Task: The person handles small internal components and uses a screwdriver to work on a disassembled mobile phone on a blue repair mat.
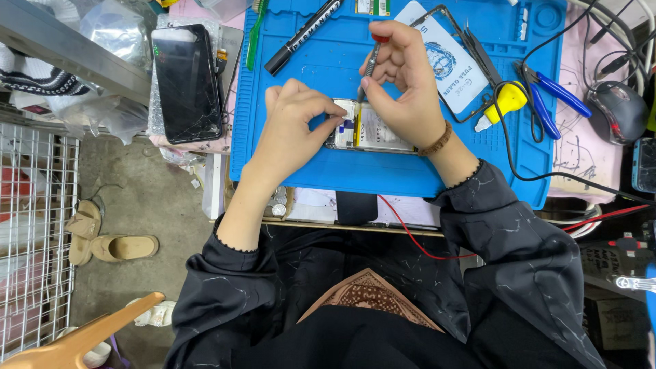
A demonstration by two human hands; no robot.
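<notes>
An opened phone (377,131), back cover off with its white battery showing, lies on a blue work mat (383,171). My left hand (295,123) rests on the phone's left end, thumb and forefinger pinched at a small part there. My right hand (402,76) holds a slim screwdriver (371,63) upright, its tip down at the phone's upper left edge. Both sleeves are black.
On the mat lie a black marker (304,34), a green brush (254,31), a screen-protector packet (444,58), tweezers (482,55), a yellow glue bottle (504,102) and blue pliers (547,96). A cracked black phone (186,82) sits at left, a mouse (618,109) at right. Sandals (102,236) are on the floor.
</notes>
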